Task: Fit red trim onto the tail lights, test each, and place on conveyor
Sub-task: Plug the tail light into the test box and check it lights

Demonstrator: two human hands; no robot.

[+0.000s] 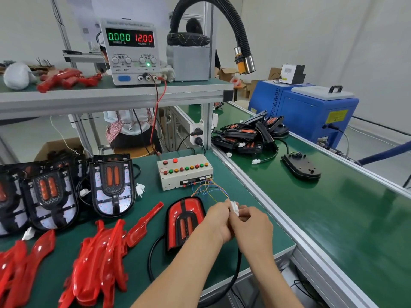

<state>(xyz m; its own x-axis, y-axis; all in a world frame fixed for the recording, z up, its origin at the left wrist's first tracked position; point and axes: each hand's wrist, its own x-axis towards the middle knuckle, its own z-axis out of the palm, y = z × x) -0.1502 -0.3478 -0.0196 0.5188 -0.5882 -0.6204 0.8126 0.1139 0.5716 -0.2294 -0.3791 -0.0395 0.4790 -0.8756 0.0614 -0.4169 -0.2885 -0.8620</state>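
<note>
Head view: both my left hand [219,221] and right hand [251,225] pinch the white connector [234,208] beside the trimmed tail light [184,223] on the bench; small, stiff plastic, thin wires, so grip the housing

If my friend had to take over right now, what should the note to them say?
Both hands pinch the white connector: left hand, right hand.
The tail light with red trim fitted lies by the test box.
Supply reads zero current, so testing isn't done.
Two untrimmed lights wait on the left; loose red trims lie in front of them.
Some lights sit on the conveyor.
Left: test this one, move it over, trim the rest.
</note>
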